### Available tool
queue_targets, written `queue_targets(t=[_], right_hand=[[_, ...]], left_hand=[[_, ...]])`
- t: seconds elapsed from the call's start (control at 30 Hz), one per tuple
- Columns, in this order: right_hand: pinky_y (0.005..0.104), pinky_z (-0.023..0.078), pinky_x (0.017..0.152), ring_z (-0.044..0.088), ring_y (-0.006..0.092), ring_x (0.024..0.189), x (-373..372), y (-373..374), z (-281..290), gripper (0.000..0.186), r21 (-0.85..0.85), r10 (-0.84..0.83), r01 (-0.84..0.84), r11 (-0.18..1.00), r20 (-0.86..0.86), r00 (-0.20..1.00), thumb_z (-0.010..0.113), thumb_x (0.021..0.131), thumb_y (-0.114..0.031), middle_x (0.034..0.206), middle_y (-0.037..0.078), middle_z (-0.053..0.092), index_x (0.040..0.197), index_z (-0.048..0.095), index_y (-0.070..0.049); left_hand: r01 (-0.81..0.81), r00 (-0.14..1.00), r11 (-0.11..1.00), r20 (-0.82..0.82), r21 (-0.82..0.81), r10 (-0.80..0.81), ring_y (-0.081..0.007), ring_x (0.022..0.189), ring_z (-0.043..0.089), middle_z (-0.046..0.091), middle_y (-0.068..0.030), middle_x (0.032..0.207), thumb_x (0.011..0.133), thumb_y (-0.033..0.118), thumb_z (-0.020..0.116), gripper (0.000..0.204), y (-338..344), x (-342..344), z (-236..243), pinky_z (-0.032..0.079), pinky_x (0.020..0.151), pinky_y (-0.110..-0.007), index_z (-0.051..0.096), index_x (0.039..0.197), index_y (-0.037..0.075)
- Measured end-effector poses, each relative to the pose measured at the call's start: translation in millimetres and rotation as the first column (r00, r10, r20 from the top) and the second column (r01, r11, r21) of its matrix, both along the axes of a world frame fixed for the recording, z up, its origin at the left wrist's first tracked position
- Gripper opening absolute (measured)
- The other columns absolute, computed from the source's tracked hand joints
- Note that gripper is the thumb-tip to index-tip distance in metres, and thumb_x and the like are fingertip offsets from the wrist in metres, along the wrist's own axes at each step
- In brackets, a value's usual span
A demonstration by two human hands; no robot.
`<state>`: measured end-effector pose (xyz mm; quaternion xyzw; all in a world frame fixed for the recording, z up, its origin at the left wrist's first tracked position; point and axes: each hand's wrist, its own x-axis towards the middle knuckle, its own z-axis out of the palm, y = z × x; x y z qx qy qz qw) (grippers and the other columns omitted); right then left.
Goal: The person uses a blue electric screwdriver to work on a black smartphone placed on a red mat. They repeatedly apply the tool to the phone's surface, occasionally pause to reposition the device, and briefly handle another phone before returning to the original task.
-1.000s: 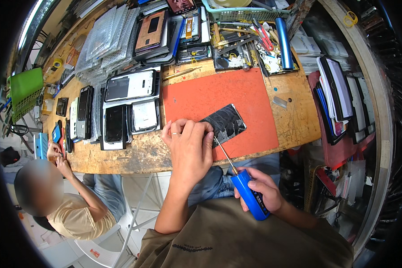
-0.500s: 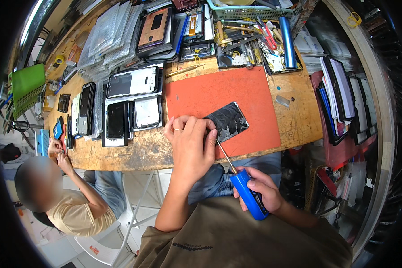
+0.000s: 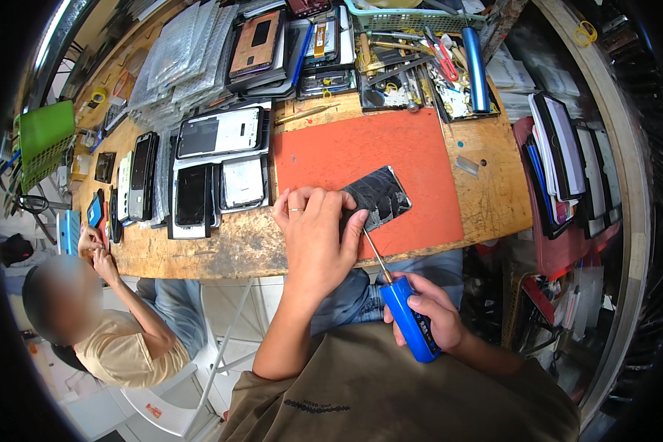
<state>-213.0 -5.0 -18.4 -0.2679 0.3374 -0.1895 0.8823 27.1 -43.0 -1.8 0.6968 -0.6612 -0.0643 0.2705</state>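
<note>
A dark phone screen panel (image 3: 379,193), scuffed and with ragged pale patches on its surface, lies aslant on an orange-red mat (image 3: 420,147). My left hand (image 3: 318,228), a ring on one finger, grips the panel's near-left end between thumb and fingers. Low on the right, my right hand (image 3: 433,313) is wrapped around the blue handle of an electric screwdriver-like tool (image 3: 407,317). Its thin metal shaft points up and left to the panel's near edge, close to my left thumb. Whether the tip touches the panel cannot be made out.
Stacked phone parts (image 3: 221,132) and bubble-wrap sleeves (image 3: 191,59) stand left of the mat. Beyond it lie tool trays (image 3: 398,81) and a blue cylinder (image 3: 476,70). A co-worker (image 3: 132,346) sits at the left. Upright panels (image 3: 556,147) fill a red holder at right.
The tool's tip and my left thumb have shifted slightly to the right along the panel's near edge. Both grips stay the same.
</note>
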Motion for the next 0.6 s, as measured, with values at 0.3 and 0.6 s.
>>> queue_targets(t=[0.3,0.6], right_hand=[[0.0364,0.059,0.066,0.072,0.0281,0.071,1.4,3.6,-1.2,0.063,0.001,-0.033,0.033,0.999,0.004,0.999,0.052,0.107,-0.029,0.109,0.026,0.068,0.158,0.034,0.004],[0.0351,0.059,0.072,0.072,0.0252,0.075,0.3,6.0,1.9,0.064,0.010,0.000,0.000,1.000,0.016,1.000,0.053,0.108,-0.028,0.111,0.023,0.068,0.159,0.034,0.003]], left_hand=[[0.011,1.000,0.999,0.022,-0.031,-0.011,-0.0326,0.112,0.056,0.062,-0.0087,0.099,0.099,0.015,0.070,0.009,-0.6,2.0,-4.3,0.030,0.116,-0.057,0.068,0.105,0.010],[0.007,1.000,0.999,-0.002,-0.041,-0.007,-0.0336,0.110,0.057,0.062,-0.0085,0.099,0.095,0.014,0.075,0.012,0.0,-0.3,-0.7,0.031,0.112,-0.054,0.068,0.103,0.010]])
